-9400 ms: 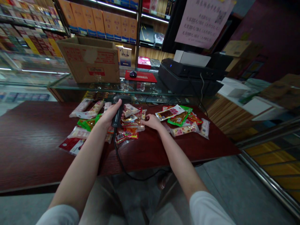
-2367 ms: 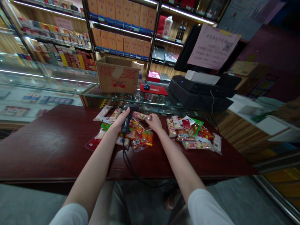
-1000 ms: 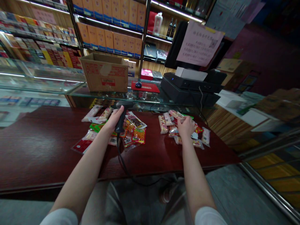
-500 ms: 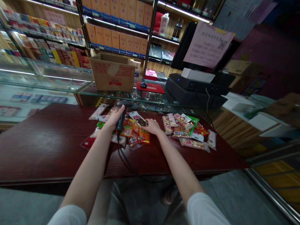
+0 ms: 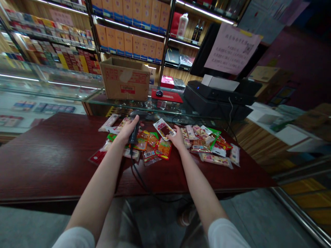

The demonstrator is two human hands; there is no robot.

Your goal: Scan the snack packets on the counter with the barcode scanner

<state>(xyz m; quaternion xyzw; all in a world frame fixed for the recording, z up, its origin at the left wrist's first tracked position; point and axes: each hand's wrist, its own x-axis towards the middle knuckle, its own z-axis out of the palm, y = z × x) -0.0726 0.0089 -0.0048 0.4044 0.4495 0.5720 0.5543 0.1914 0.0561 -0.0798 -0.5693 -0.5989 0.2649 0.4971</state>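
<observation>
My left hand [image 5: 127, 130] is closed round the grip of a black barcode scanner [image 5: 135, 126], whose cable [image 5: 139, 175] runs off the table's front edge. My right hand [image 5: 178, 138] holds up a clear snack packet [image 5: 163, 128] with a dark filling, just right of the scanner's head. Under both hands lies a pile of snack packets [image 5: 151, 148] in orange, red and green. A second pile of packets [image 5: 210, 146] lies to the right of my right hand.
The packets rest on a dark red wooden table [image 5: 51, 162]. Behind it runs a glass counter [image 5: 77, 93] carrying a cardboard box [image 5: 125, 79], a red mouse pad [image 5: 167, 95] with a mouse, and a black register [image 5: 217, 100]. Stocked shelves line the back wall.
My right hand went to the right pile, came back to the middle pile, and now lifts a clear packet beside the scanner. My left hand has kept the scanner in place.
</observation>
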